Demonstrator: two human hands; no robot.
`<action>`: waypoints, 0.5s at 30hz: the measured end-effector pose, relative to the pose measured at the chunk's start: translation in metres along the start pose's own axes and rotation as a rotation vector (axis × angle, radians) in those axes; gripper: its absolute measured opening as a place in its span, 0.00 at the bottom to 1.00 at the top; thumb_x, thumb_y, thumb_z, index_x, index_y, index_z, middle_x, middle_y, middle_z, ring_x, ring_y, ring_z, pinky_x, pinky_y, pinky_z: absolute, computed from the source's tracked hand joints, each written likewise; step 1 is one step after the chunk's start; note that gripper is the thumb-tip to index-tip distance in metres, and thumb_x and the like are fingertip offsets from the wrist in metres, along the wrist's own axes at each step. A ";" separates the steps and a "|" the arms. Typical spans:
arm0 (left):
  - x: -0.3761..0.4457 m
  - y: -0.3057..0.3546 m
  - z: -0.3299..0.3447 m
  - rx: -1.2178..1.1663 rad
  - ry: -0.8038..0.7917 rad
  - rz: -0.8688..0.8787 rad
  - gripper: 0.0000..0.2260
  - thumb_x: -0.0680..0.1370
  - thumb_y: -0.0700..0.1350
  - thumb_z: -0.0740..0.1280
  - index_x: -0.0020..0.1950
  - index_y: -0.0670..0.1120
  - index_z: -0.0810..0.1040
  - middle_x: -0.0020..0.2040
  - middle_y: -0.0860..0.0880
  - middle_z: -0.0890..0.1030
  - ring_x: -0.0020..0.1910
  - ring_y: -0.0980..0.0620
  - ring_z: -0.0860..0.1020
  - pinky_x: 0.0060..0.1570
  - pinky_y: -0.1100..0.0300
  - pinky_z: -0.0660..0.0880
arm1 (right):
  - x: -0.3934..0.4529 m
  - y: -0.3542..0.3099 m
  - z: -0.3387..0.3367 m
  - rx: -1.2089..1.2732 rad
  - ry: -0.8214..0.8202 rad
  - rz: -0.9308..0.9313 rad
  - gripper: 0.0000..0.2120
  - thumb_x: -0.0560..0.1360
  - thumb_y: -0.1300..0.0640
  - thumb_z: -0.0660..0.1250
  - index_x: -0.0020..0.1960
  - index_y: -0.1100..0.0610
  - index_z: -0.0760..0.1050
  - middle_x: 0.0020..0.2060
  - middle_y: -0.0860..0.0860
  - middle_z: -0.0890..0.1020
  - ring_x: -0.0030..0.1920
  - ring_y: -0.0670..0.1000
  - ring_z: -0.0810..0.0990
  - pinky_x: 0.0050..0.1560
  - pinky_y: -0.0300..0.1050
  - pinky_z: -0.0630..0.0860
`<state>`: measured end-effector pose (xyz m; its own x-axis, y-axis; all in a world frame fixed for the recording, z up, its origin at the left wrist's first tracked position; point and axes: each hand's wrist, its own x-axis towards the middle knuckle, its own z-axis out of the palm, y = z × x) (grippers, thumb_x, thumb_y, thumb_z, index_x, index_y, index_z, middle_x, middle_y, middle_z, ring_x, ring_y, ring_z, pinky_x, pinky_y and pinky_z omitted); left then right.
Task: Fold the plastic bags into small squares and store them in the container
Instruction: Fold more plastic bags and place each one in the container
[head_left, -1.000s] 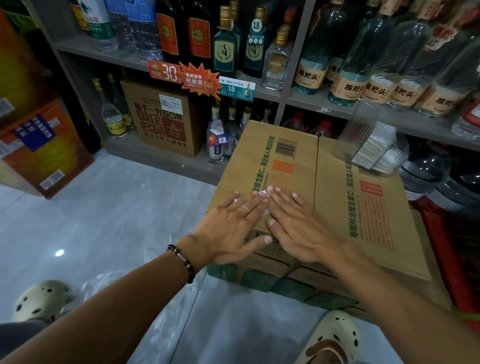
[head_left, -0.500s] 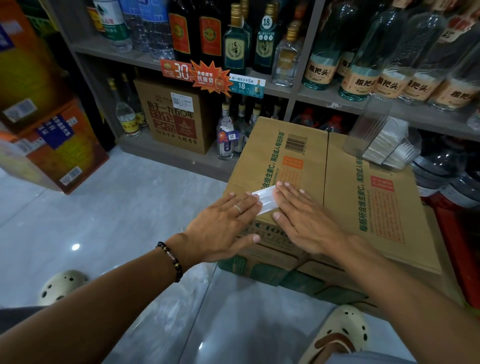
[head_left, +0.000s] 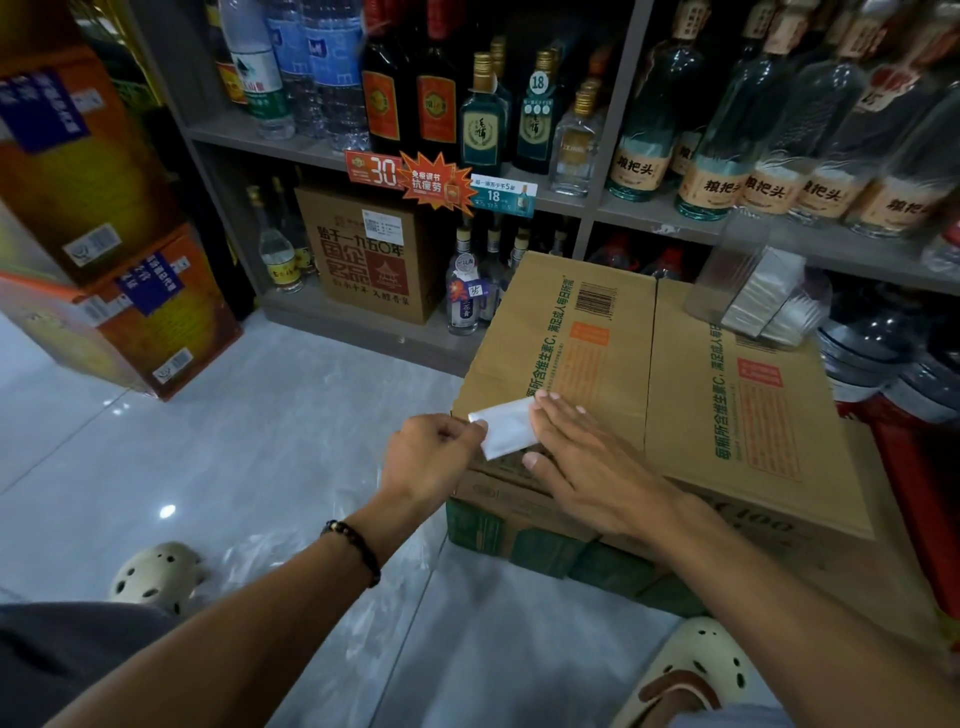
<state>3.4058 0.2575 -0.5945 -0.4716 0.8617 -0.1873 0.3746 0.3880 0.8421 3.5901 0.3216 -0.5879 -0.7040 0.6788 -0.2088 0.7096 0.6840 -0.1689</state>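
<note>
Left hand (head_left: 434, 451) pinches bag (head_left: 506, 428) end at box (head_left: 613, 374) left edge; right hand (head_left: 582, 454) flat on it. Fold over, crease hard, keep edges aligned.

Left hand (head_left: 434, 451) pinches folded plastic bag (head_left: 506, 427); right hand (head_left: 582, 457) presses it on cardboard box (head_left: 727, 415).

Left hand (head_left: 434, 449) curled (right hand (head_left: 582, 457) flat).
</note>
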 end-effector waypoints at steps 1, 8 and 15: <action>0.000 0.002 0.005 -0.101 -0.027 -0.058 0.13 0.77 0.50 0.69 0.35 0.46 0.80 0.29 0.53 0.77 0.32 0.53 0.74 0.35 0.62 0.71 | -0.002 -0.001 -0.002 0.014 0.000 -0.010 0.31 0.84 0.45 0.44 0.80 0.60 0.41 0.80 0.54 0.43 0.80 0.48 0.41 0.75 0.39 0.36; 0.000 0.028 0.006 -0.269 -0.093 0.040 0.09 0.78 0.41 0.69 0.38 0.43 0.78 0.33 0.48 0.76 0.31 0.54 0.73 0.29 0.65 0.69 | -0.002 -0.002 -0.023 0.919 0.266 0.275 0.35 0.80 0.50 0.65 0.80 0.54 0.51 0.72 0.48 0.71 0.67 0.46 0.72 0.67 0.45 0.69; 0.006 0.074 0.023 -0.221 -0.275 0.159 0.10 0.79 0.44 0.69 0.37 0.47 0.78 0.33 0.48 0.78 0.30 0.56 0.74 0.30 0.65 0.71 | -0.024 0.036 -0.047 1.428 0.328 0.460 0.08 0.76 0.58 0.71 0.55 0.57 0.81 0.46 0.54 0.87 0.43 0.52 0.85 0.44 0.46 0.81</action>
<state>3.4487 0.2991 -0.5443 -0.1786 0.9725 -0.1494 0.2307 0.1889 0.9545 3.6307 0.3426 -0.5435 -0.2617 0.9114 -0.3177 0.1602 -0.2836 -0.9455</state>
